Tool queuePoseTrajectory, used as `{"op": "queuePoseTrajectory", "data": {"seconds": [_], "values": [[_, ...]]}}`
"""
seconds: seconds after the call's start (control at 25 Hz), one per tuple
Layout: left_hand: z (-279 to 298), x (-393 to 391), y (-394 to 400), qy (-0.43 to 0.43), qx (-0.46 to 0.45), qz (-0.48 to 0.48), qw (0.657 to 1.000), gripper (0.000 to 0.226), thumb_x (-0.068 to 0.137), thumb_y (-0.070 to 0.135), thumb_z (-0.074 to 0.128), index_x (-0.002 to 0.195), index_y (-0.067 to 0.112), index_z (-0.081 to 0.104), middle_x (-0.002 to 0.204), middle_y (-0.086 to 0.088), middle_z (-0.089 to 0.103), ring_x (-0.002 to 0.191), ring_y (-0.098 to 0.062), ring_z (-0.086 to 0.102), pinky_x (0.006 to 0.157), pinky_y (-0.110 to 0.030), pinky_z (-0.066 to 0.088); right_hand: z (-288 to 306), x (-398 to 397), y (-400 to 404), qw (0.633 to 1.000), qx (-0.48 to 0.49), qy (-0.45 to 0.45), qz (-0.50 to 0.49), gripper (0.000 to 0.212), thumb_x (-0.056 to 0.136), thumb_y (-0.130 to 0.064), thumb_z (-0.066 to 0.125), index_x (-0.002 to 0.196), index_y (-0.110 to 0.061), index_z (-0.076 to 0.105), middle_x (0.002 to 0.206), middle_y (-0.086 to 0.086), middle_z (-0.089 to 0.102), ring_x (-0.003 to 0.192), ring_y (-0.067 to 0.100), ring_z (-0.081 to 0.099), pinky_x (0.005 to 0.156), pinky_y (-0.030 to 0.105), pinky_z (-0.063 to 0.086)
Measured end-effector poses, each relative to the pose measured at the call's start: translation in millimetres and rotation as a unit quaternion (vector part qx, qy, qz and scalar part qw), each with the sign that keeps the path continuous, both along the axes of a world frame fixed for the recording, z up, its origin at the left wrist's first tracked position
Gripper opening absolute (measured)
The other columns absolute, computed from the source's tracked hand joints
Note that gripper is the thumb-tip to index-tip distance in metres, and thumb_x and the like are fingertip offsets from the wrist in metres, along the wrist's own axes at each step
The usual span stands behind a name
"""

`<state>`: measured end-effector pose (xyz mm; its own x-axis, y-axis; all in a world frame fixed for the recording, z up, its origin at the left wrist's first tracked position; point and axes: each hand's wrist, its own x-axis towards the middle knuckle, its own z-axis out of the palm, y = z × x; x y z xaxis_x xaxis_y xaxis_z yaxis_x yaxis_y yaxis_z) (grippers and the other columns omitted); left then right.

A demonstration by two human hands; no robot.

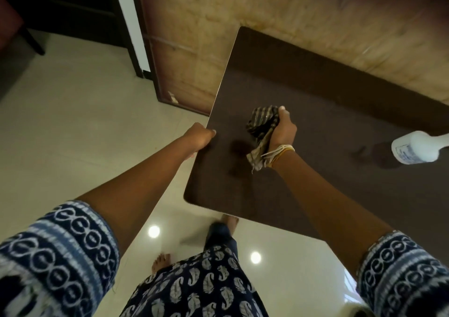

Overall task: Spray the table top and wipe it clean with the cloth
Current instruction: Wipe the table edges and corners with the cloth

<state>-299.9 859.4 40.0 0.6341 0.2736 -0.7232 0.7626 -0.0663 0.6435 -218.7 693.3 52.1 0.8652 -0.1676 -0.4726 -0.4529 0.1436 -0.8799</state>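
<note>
Cloth [261, 124] bunched in right hand [283, 132]; left hand [198, 139] grips table [328, 112] edge.

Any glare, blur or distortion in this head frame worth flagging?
Head view: two ceiling-light glare spots on the glossy floor; wide-angle bending of the table edges; the spray bottle is soft and cut off at the right border; the cloth stays readable.

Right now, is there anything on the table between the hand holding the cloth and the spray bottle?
No. In the head view, only bare dark table top lies between the right hand, closed on the striped cloth, and the white spray bottle.
</note>
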Motion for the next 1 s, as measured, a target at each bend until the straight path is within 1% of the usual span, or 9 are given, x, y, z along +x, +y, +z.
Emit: {"op": "queuePoseTrajectory", "data": {"seconds": [0.12, 0.2, 0.28, 0.36, 0.48, 0.64, 0.76, 0.88, 1.0], "values": [[-18.6, 43.2, -4.1, -0.011, 0.050, 0.034, 0.998, 0.046, 0.101, 0.035, 0.046, 0.129, 0.000, 0.053, 0.131, -0.016, 0.057, 0.119, -0.036, 0.055, 0.093, -0.037, 0.044, 3.8, 74.4, -20.2, 0.987, -0.146, -0.072, 0.005, 0.038, 0.096, -0.038, 0.055, 0.064, -0.018, 0.060, 0.072, 0.000, 0.064, 0.071, 0.017, 0.062, 0.077, 0.037, 0.053], [-28.7, 63.1, -6.8, -0.019, 0.064, 0.083, 0.994, 0.048, 0.102, 0.036, 0.044, 0.125, -0.005, 0.058, 0.128, -0.021, 0.059, 0.118, -0.037, 0.055, 0.094, -0.035, 0.043, 1.7, 121.9, -30.2, 0.973, -0.212, -0.085, 0.027, 0.043, 0.099, -0.040, 0.052, 0.060, -0.021, 0.053, 0.066, -0.006, 0.057, 0.062, 0.007, 0.054, 0.069, 0.027, 0.046], [-36.9, 77.7, -7.7, -0.025, 0.072, 0.130, 0.989, 0.050, 0.104, 0.034, 0.041, 0.124, -0.008, 0.059, 0.129, -0.025, 0.059, 0.120, -0.039, 0.054, 0.099, -0.037, 0.042, -5.9, 162.4, -34.4, 0.950, -0.284, -0.110, 0.072, 0.047, 0.100, -0.044, 0.048, 0.059, -0.021, 0.045, 0.061, -0.008, 0.048, 0.055, 0.003, 0.044, 0.062, 0.025, 0.038], [-45.1, 87.5, -8.0, -0.026, 0.073, 0.143, 0.987, 0.048, 0.105, 0.029, 0.038, 0.126, -0.009, 0.057, 0.131, -0.028, 0.056, 0.123, -0.040, 0.052, 0.103, -0.040, 0.042, -20.3, 190.3, -39.3, 0.903, -0.369, -0.144, 0.163, 0.048, 0.100, -0.047, 0.046, 0.063, -0.017, 0.048, 0.064, -0.005, 0.046, 0.058, 0.006, 0.040, 0.060, 0.028, 0.033], [-56.5, 89.1, -7.4, -0.026, 0.084, 0.168, 0.982, 0.047, 0.104, 0.031, 0.041, 0.124, -0.006, 0.061, 0.129, -0.026, 0.059, 0.122, -0.038, 0.054, 0.102, -0.040, 0.043, -46.0, 199.0, -44.1, 0.823, -0.455, -0.188, 0.284, 0.046, 0.098, -0.051, 0.044, 0.079, -0.012, 0.060, 0.079, 0.003, 0.057, 0.075, 0.016, 0.051, 0.067, 0.034, 0.038], [-60.7, 84.3, -7.9, -0.022, 0.025, 0.229, 0.973, 0.045, 0.101, 0.037, 0.045, 0.124, 0.003, 0.063, 0.125, -0.016, 0.063, 0.116, -0.032, 0.058, 0.097, -0.035, 0.045, -63.7, 171.9, -54.7, 0.774, -0.453, -0.271, 0.349, 0.040, 0.097, -0.044, 0.049, 0.090, -0.010, 0.068, 0.088, 0.012, 0.070, 0.082, 0.026, 0.062, 0.072, 0.035, 0.045], [-51.5, 77.8, -7.4, -0.015, -0.004, 0.242, 0.970, 0.039, 0.102, 0.033, 0.043, 0.120, 0.005, 0.063, 0.118, -0.011, 0.062, 0.105, -0.028, 0.058, 0.084, -0.030, 0.041, -63.8, 116.7, -50.5, 0.761, -0.404, -0.333, 0.383, 0.034, 0.098, -0.035, 0.052, 0.082, -0.008, 0.066, 0.077, 0.001, 0.060, 0.074, 0.018, 0.056, 0.067, 0.027, 0.037], [-45.1, 46.9, -9.1, -0.003, -0.043, 0.229, 0.972, 0.033, 0.101, 0.035, 0.044, 0.109, 0.011, 0.064, 0.111, -0.008, 0.063, 0.096, -0.024, 0.059, 0.082, -0.031, 0.045, -64.6, 44.5, -44.3, 0.757, -0.380, -0.352, 0.399, 0.032, 0.097, -0.033, 0.055, 0.080, -0.010, 0.069, 0.079, -0.004, 0.062, 0.076, 0.017, 0.061, 0.066, 0.030, 0.044], [-48.3, 0.3, -12.2, 0.003, -0.074, 0.209, 0.975, 0.044, 0.102, 0.040, 0.041, 0.124, 0.007, 0.062, 0.118, -0.008, 0.063, 0.105, -0.026, 0.061, 0.086, -0.031, 0.047, -67.7, -32.9, -37.0, 0.748, -0.376, -0.369, 0.404, 0.029, 0.094, -0.030, 0.058, 0.089, -0.008, 0.076, 0.094, 0.008, 0.074, 0.093, 0.022, 0.067, 0.084, 0.027, 0.047]]}}
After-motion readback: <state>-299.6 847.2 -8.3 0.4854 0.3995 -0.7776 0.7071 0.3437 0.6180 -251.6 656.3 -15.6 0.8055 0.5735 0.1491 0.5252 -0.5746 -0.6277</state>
